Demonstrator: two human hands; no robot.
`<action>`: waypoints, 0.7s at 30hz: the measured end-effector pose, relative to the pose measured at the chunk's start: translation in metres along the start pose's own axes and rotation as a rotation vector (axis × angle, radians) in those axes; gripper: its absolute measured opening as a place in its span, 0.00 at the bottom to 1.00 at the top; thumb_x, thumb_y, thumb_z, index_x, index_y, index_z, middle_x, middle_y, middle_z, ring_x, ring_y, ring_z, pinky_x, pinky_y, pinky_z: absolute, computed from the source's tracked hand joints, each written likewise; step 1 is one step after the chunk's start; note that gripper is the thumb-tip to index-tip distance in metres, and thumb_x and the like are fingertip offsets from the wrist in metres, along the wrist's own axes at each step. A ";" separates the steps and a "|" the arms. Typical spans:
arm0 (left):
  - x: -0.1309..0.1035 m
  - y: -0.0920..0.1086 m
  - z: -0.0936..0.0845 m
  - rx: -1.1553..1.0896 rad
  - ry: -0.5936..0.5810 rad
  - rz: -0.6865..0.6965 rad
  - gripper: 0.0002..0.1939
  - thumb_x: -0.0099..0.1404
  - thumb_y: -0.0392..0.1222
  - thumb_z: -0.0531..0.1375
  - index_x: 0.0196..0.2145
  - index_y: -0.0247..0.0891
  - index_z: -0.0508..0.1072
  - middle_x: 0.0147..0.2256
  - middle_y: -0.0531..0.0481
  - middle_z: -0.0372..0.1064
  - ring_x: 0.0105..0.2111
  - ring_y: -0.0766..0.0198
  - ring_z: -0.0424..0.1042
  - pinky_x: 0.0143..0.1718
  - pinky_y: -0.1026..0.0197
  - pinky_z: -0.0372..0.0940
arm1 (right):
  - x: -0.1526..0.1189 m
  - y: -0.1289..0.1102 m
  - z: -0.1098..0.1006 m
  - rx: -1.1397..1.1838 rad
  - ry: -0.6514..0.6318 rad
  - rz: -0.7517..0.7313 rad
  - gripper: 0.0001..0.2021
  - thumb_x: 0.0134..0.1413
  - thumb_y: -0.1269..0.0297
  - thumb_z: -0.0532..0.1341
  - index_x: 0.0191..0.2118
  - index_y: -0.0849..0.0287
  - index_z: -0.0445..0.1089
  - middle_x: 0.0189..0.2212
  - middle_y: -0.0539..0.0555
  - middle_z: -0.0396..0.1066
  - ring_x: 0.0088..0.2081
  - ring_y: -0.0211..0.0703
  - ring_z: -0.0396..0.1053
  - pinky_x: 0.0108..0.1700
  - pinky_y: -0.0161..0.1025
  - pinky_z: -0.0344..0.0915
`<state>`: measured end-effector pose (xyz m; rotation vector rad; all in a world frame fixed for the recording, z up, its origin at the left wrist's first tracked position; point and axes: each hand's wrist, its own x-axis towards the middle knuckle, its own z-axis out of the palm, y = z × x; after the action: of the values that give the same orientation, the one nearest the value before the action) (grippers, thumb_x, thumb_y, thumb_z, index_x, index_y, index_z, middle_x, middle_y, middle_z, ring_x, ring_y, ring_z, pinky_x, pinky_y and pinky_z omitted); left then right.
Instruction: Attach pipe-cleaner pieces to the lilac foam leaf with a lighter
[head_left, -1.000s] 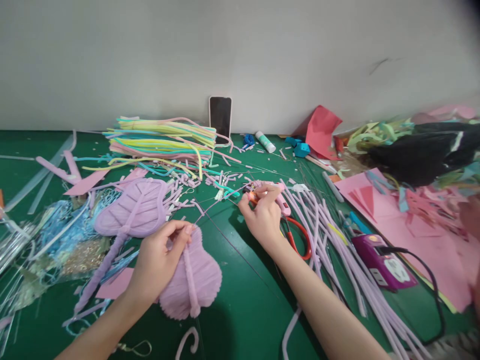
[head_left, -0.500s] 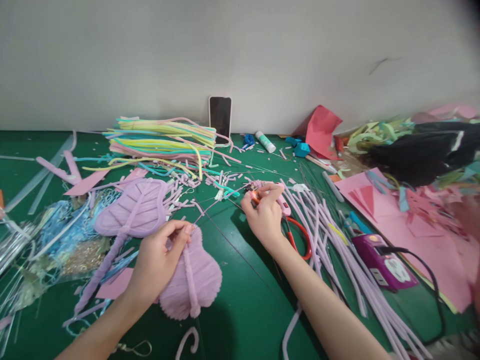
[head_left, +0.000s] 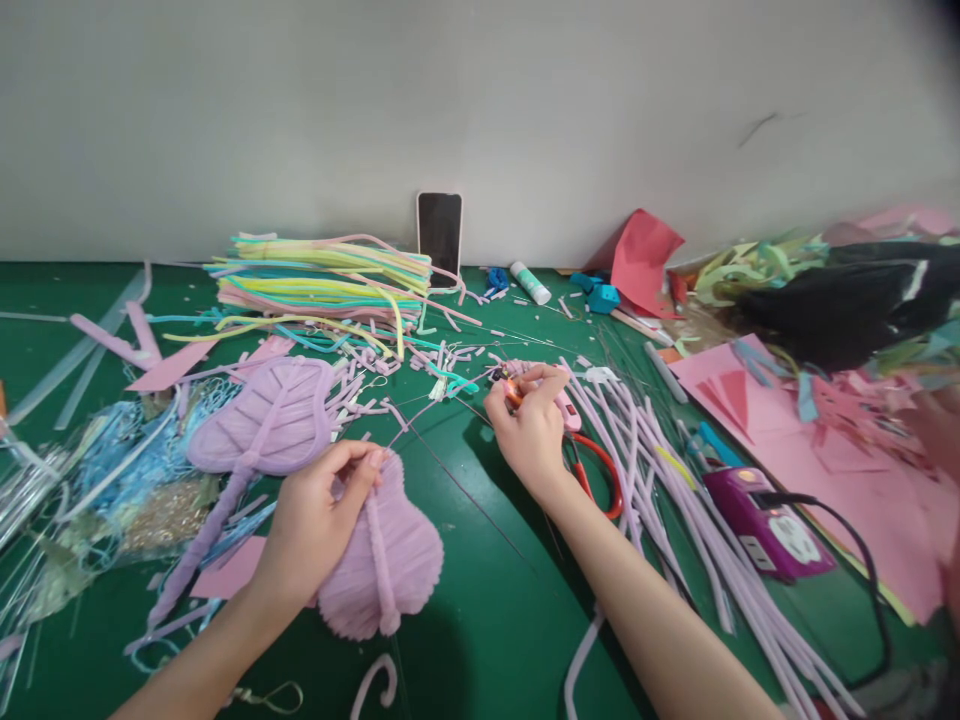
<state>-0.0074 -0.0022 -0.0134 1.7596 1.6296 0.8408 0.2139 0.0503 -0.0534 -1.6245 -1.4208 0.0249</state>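
My left hand (head_left: 322,510) pinches the top of a lilac pipe-cleaner leaf shape (head_left: 409,560), which has wavy edges and a thick central rib. From its tip a thin lilac strand (head_left: 421,412) stretches toward my right hand (head_left: 529,425). The fingers of that hand are closed around a small orange thing (head_left: 513,394) with a dark end, mostly hidden by them. Under my right wrist lie red-handled scissors (head_left: 611,475). Left of my left hand rests a finished-looking lilac leaf-shaped fan (head_left: 262,415) with a wrapped handle.
Bundled coloured pipe cleaners (head_left: 322,290) lie at the back beside a leaning phone (head_left: 440,235). Long lilac pipe cleaners (head_left: 697,530) and a purple device (head_left: 769,525) with a black cable are on the right. Pink paper (head_left: 847,480) lies beyond them. Blue tassels (head_left: 127,450) crowd the left.
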 end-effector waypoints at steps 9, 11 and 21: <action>0.001 0.001 0.000 0.009 0.007 0.006 0.17 0.64 0.56 0.53 0.33 0.41 0.73 0.25 0.53 0.74 0.27 0.61 0.72 0.32 0.62 0.66 | 0.001 0.001 0.001 0.015 0.017 -0.003 0.13 0.54 0.61 0.54 0.39 0.54 0.45 0.27 0.47 0.64 0.21 0.37 0.65 0.24 0.35 0.59; 0.001 0.002 0.000 0.006 0.009 0.010 0.17 0.64 0.56 0.54 0.33 0.41 0.73 0.25 0.53 0.74 0.27 0.62 0.72 0.32 0.63 0.66 | 0.001 0.001 0.001 0.009 0.021 -0.001 0.13 0.54 0.61 0.54 0.39 0.54 0.45 0.28 0.48 0.65 0.22 0.37 0.65 0.24 0.35 0.59; 0.000 0.001 0.000 0.009 0.004 0.004 0.17 0.64 0.55 0.54 0.33 0.41 0.73 0.25 0.54 0.74 0.27 0.62 0.72 0.32 0.63 0.66 | 0.001 0.002 0.001 -0.009 0.030 -0.001 0.13 0.54 0.61 0.54 0.38 0.54 0.45 0.26 0.46 0.63 0.21 0.38 0.66 0.24 0.35 0.58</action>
<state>-0.0066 -0.0018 -0.0127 1.7687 1.6352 0.8405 0.2152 0.0520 -0.0541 -1.6247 -1.4011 -0.0066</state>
